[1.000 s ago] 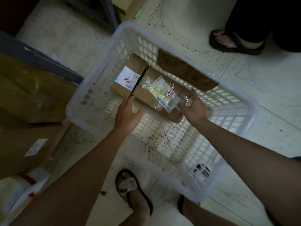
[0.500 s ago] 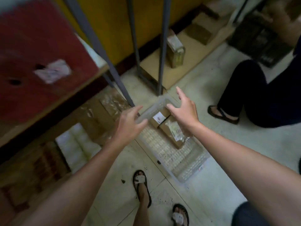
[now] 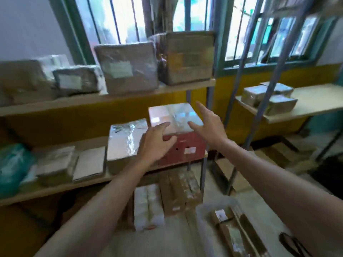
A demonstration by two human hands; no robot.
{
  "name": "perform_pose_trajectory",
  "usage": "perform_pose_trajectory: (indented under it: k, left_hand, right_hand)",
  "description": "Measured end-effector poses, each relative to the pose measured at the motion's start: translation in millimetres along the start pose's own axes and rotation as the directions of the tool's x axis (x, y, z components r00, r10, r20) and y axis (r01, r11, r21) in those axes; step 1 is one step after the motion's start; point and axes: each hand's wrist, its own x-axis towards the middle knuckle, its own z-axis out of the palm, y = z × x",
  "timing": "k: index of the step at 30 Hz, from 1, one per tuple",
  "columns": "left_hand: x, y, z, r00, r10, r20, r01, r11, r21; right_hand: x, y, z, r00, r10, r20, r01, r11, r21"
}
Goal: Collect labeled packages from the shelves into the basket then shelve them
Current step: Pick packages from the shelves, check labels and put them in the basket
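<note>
Red box (image 3: 185, 151): centre frame, on right end of mid shelf (image 3: 55, 190), film-wrapped top catching glare, just beside foil-wrapped pkg (image 3: 126, 140) at its left. Stood flat, top up, front face w/ small white label toward lower frame. Looked near square; couldn't tell long axis thru blur.

Left hand (image 3: 157, 141): fingers spread & loosely curved, nothing held, in front of box's near-left corner; contact unclear. Right hand (image 3: 209, 127): wide open, fingers straight, nothing held, at box's top right edge.

Judged as collect phase, reaching for next pkg. Basket (image 3: 202, 210) at lower right of frame, w/ brown pkgs (image 3: 220, 217) inside. Next move prob. called for palms on opp. sides of box, a level lift off shelf, then down-right to basket; bulky load, prob. a tight fit there.
</note>
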Motion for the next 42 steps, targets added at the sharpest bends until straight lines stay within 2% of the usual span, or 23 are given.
perform_pose_trajectory:
  k: [7, 11, 14, 18, 24, 27, 29, 31, 36, 40, 42]
  left_hand:
    - [-16, -50, -167, 0.975, 0.036, -0.219, -0.003, 0.989, 0.147]
    - [-39, -94, -251, 0.95, 0.056, -0.307, 0.001, 0.983, 0.184]
    - [-56, -134, -295, 0.936, 0.021, -0.352, 0.065, 0.971, 0.23]
    - [-69, -185, -329, 0.938, -0.046, -0.343, 0.136, 0.96, 0.243]
    - [-61, -239, -344, 0.908, -0.135, -0.397, 0.221, 0.958, 0.18]
    - [-55, -260, -349, 0.882, -0.202, -0.426, 0.276, 0.954, 0.118]
    - [-51, -275, -355, 0.871, -0.233, -0.432, 0.306, 0.946, 0.105]
    - [-46, -291, -365, 0.869, -0.235, -0.435, 0.318, 0.939, 0.128]
    - [-30, -326, -386, 0.871, -0.241, -0.427, 0.328, 0.934, 0.142]
    - [-4, -355, -394, 0.895, -0.211, -0.394, 0.297, 0.939, 0.173]
    - [7, -370, -396, 0.92, -0.198, -0.338, 0.268, 0.948, 0.174]
  right_hand:
    - [52, -171, 24, 0.97, -0.222, -0.101, 0.23, 0.97, 0.081]
    - [58, -268, 63, 0.937, -0.33, -0.118, 0.343, 0.931, 0.121]
    - [54, -323, 95, 0.914, -0.396, -0.091, 0.406, 0.894, 0.19]
    - [49, -363, 132, 0.895, -0.446, -0.024, 0.441, 0.874, 0.202]
    - [64, -385, 175, 0.818, -0.566, 0.098, 0.55, 0.821, 0.15]
    - [80, -402, 191, 0.801, -0.575, 0.167, 0.523, 0.808, 0.271]
    - [89, -418, 204, 0.806, -0.569, 0.161, 0.479, 0.787, 0.389]
    - [94, -432, 219, 0.812, -0.565, 0.145, 0.466, 0.778, 0.421]
    - [114, -459, 255, 0.776, -0.607, 0.169, 0.536, 0.777, 0.331]
    - [143, -481, 271, 0.703, -0.68, 0.207, 0.678, 0.729, 0.091]
    - [155, -489, 280, 0.722, -0.625, 0.297, 0.667, 0.743, -0.055]
